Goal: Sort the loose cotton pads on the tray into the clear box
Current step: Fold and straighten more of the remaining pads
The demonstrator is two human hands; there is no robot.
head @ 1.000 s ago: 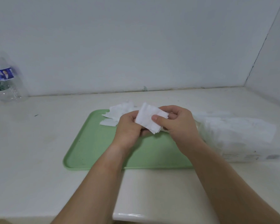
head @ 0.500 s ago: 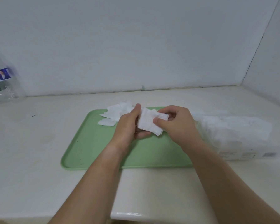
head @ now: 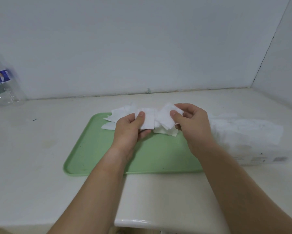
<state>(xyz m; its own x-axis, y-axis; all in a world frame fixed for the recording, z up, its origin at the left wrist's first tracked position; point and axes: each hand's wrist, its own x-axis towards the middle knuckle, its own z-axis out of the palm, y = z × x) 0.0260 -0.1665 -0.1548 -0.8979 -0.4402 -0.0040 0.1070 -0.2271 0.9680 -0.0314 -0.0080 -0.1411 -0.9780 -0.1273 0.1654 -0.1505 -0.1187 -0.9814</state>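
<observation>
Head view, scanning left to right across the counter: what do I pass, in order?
In order: water bottle → left hand → single cotton pad it pinches → stack of pads → right hand, whose grip holds that stack → clear box. The green tray and loose pile overlap the hands, so omitted.

We count 1 green tray (head: 94, 149) on the worktop, 1 clear box (head: 251, 146) just beside its right edge, and 1 plastic bottle (head: 3, 85) at the worktop's far left edge. We see 2 hands: the left hand (head: 130, 130) pinches 1 cotton pad (head: 148, 120), and the right hand (head: 192, 125) pinches 1 bundle (head: 165, 119) of overlapping pads we cannot number. 1 loose heap (head: 121, 114) lies at the tray's far edge, and we cannot count its pads either.
</observation>
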